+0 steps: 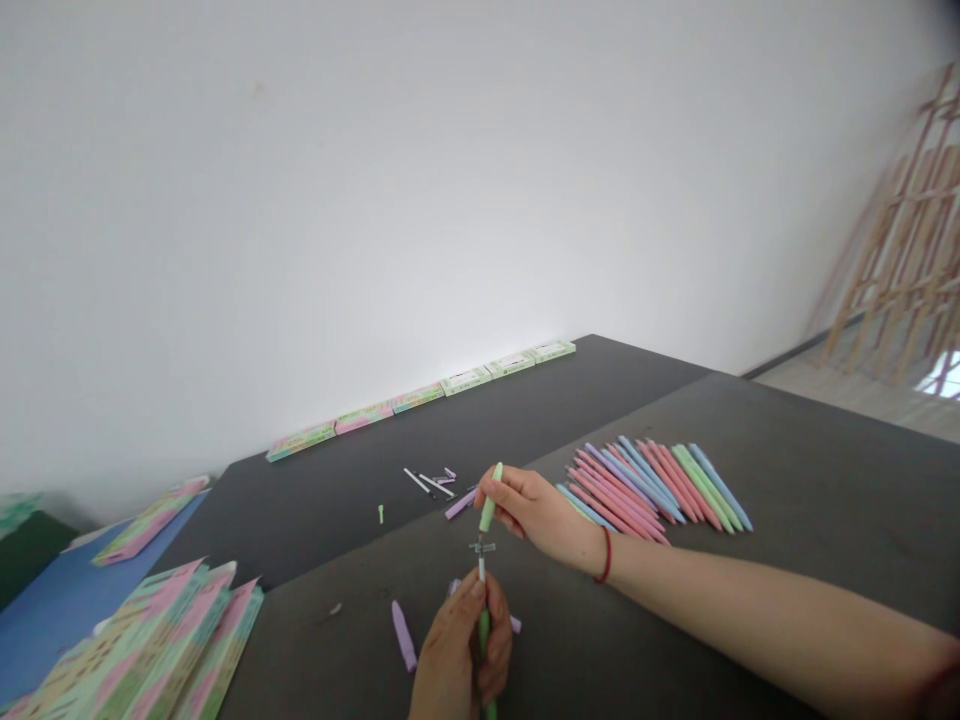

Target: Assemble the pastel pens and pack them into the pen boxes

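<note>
My left hand [454, 645] is closed around a green pen barrel [484, 632], held upright, with a white refill [481, 570] standing out of its top. Just above, my right hand [536, 510] pinches a green tapered pen part [489, 505] in line with the refill. Its lower end is at the refill's tip; whether they touch I cannot tell. Beside my left hand lies a purple pen part [403, 636], and other purple pieces are partly hidden behind the hand. Beyond my hands are another purple part [460, 503], loose white refills [418, 483] and a small green piece [381, 514].
Pink, blue, green and purple pens [637, 485] lie in a spread to the right of my hands. Flat boxes [466, 380] line the dark table's [825, 520] wall edge. Colourful packets [180, 640] are stacked at front left. A wooden lattice [907, 240] stands far right.
</note>
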The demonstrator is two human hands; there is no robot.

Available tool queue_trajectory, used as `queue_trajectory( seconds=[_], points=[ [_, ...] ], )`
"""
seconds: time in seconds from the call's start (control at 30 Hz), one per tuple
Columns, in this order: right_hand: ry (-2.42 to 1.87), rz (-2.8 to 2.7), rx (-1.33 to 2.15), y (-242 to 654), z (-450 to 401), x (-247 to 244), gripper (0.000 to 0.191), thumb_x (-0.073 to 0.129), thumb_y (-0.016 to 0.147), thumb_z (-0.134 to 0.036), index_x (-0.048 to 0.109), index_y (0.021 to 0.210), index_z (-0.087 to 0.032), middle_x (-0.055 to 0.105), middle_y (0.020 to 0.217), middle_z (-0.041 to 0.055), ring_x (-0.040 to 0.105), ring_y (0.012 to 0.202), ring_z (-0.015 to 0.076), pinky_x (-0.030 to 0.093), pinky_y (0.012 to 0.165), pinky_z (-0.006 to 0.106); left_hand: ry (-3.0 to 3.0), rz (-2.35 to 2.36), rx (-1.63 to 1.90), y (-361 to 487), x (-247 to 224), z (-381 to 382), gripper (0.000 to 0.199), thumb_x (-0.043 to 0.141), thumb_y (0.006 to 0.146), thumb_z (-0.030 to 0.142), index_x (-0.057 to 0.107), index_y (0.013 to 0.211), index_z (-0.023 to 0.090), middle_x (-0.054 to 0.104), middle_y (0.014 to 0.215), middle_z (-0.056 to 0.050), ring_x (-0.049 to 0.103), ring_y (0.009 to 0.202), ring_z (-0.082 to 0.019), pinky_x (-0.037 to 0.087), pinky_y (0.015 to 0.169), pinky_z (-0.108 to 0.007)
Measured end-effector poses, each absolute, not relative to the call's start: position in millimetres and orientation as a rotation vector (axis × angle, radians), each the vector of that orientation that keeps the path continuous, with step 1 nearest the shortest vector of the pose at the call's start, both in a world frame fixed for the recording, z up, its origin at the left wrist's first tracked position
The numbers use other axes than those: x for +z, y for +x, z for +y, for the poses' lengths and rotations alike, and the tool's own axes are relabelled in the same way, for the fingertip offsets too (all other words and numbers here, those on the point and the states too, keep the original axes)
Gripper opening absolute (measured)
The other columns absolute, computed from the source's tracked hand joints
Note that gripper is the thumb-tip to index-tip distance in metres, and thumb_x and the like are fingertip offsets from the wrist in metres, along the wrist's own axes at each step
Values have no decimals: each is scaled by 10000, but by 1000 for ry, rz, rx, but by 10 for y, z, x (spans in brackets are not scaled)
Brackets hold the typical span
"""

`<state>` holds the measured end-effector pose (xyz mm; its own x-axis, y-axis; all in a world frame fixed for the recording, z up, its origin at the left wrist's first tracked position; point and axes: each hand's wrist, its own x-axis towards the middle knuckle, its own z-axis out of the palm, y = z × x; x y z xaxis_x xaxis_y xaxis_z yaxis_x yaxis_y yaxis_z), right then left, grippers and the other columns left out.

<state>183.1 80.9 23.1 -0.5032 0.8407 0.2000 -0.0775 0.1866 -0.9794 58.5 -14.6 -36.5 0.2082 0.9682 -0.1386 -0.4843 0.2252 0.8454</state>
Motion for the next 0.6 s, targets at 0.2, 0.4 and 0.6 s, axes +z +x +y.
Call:
queue_trajectory(
  seconds=[0.2,0.4,0.6],
  points=[
    [-678,-1741,1530,1817,801,158,344,467,893,-440,580,779,-136,370,498,-69,317,432,50,239,414,182,776,835,1099,561,-326,-144,298,458,868,460,450,720,202,375,454,92,170,329,-33,177,306,-125],
    [-691,-1755,1619,1823,802,118,273,562,836,-383,622,783,-122,446,493,-56,386,424,51,296,400,166,1143,1233,1092,398,-121,-108,186,458,862,370,481,775,207,385,506,87,251,385,-65,213,372,-152],
    [-614,-1673,1761,1725,739,-73,241,641,763,-346,658,841,-119,582,607,-15,526,514,80,421,467,182,1838,1778,803,211,113,-111,92,417,878,236,496,926,243,650,804,-14,629,744,-203,382,657,-266]
  ],
)
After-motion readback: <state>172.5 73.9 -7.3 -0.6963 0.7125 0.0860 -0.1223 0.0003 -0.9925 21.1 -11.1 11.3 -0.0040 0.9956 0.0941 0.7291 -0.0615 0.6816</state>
